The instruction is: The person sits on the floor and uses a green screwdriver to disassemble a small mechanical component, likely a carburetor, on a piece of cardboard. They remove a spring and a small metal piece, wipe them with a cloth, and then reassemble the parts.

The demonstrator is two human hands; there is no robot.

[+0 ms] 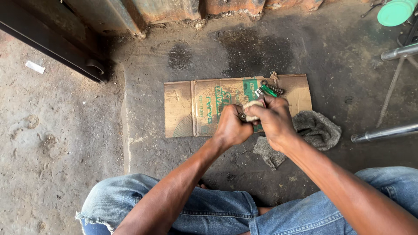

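Both hands busy over the cardboard, mid-job by the looks of it

Centre of frame, the left hand [230,126] and right hand [273,119] are both clenched tight around a small pale cloth-wrapped metal part [249,114] just above a flattened brown cardboard sheet [191,109]. A dark round end pokes out; the rest is hidden. A small coil spring [274,88] and green-handled tool [267,91] lie loose on the cardboard, so probably midway. Grey rag [318,128] lower right.
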